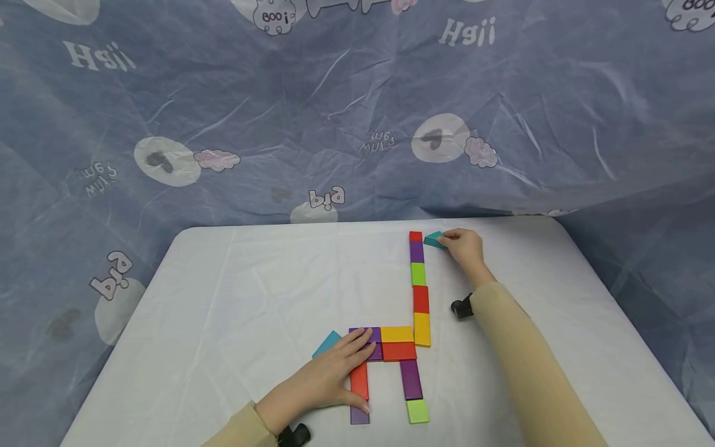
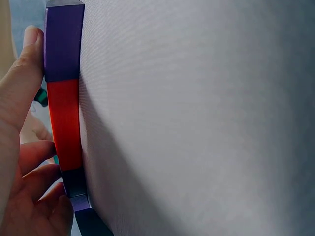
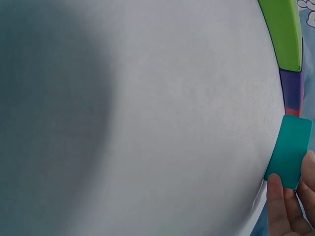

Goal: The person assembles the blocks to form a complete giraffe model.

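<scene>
My right hand (image 1: 465, 246) pinches a teal block (image 1: 432, 239) between thumb and fingers, close to the right of the small red block (image 1: 416, 236) that tops a column. Below that red block run a purple block (image 1: 416, 252), a green block (image 1: 418, 274), another red block (image 1: 421, 299) and a yellow block (image 1: 422, 329). My left hand (image 1: 324, 372) rests with outstretched fingers on the flat block figure, over purple blocks (image 1: 374, 335). Its thumb lies by the lower purple block (image 1: 359, 417) of the left leg, under an orange-red block (image 1: 359, 379). A blue block (image 1: 327, 343) juts out at the upper left, partly hidden.
A yellow block (image 1: 396, 334) and a red block (image 1: 399, 351) form the figure's middle. The right leg is a dark purple block (image 1: 411, 380) and a green block (image 1: 418, 411). Everything lies on a white table (image 1: 268, 279) before a printed blue cloth (image 1: 335, 112).
</scene>
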`<state>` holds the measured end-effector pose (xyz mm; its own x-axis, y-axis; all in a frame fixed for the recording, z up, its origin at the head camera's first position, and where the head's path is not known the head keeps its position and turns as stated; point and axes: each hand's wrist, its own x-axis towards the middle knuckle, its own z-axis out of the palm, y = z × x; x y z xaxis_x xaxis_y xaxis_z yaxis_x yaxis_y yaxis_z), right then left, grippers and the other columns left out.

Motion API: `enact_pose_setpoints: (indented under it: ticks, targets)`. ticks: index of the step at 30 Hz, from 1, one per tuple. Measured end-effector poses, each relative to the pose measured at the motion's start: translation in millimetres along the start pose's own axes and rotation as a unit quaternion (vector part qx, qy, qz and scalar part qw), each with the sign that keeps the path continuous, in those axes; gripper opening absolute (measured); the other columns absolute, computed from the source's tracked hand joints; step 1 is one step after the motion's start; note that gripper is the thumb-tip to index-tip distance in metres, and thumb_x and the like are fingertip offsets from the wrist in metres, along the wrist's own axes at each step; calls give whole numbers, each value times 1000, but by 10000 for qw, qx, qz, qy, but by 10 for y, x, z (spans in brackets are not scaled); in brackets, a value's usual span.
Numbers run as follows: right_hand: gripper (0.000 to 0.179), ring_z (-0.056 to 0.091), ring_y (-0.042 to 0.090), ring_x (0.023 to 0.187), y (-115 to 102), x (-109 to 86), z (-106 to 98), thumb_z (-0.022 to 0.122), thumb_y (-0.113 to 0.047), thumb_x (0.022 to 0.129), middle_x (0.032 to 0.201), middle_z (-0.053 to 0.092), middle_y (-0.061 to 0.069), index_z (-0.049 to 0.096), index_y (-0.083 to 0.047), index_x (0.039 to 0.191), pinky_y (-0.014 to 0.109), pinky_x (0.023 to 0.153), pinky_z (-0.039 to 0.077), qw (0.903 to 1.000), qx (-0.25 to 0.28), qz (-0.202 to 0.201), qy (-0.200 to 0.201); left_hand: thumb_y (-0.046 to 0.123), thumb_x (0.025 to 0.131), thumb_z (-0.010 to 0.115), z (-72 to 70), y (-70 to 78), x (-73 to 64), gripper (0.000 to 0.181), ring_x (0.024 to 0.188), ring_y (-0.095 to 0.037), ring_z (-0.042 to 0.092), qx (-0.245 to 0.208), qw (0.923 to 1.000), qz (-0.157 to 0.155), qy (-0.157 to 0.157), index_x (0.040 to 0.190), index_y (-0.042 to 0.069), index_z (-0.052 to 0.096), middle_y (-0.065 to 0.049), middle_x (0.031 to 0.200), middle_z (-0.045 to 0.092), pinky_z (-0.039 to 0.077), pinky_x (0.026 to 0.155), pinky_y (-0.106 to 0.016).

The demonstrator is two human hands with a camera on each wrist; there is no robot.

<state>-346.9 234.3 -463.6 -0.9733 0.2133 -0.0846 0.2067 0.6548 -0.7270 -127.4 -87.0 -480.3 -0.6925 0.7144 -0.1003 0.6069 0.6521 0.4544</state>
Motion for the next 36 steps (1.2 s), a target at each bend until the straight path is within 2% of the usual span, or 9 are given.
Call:
enact_pose_setpoints:
  ticks: [11, 17, 26, 36]
  targets:
    - [36, 66, 30, 99, -14, 13, 37, 62, -23, 98, 122, 67, 20, 66, -1, 127, 40, 88, 56, 9999, 15, -102, 110, 61, 73, 77, 2, 1, 8, 103, 153, -26, 19, 47, 10000, 37, 50, 152, 8, 36, -6, 164, 23, 34, 117, -41]
    - [36, 64, 31, 106, -6, 35, 43, 61, -22, 99, 125, 66, 21, 65, -2, 128, 40, 91, 56, 9999, -12, -128, 71, 62, 73, 76, -2, 8, 12, 104, 153, -26, 18, 50, 10000, 7, 18, 153, 9, 36, -6, 164, 22, 34, 117, -41]
    - [38, 54, 34, 125, 9, 74, 70, 60, -23, 99, 131, 62, 20, 63, -3, 131, 44, 101, 50, 9999, -65, -78, 4, 61, 73, 76, -5, 9, 10, 104, 153, -25, 18, 46, 10000, -7, 5, 153, 9, 35, -5, 164, 22, 34, 117, -41]
    - [40, 56, 35, 123, -11, 58, 90, 58, -22, 100, 136, 59, 19, 59, -4, 136, 45, 101, 51, 9999, -38, -136, 26, 62, 73, 77, -11, 14, 6, 104, 153, -26, 19, 63, 10000, 5, 7, 152, 9, 36, -6, 164, 23, 34, 117, -42]
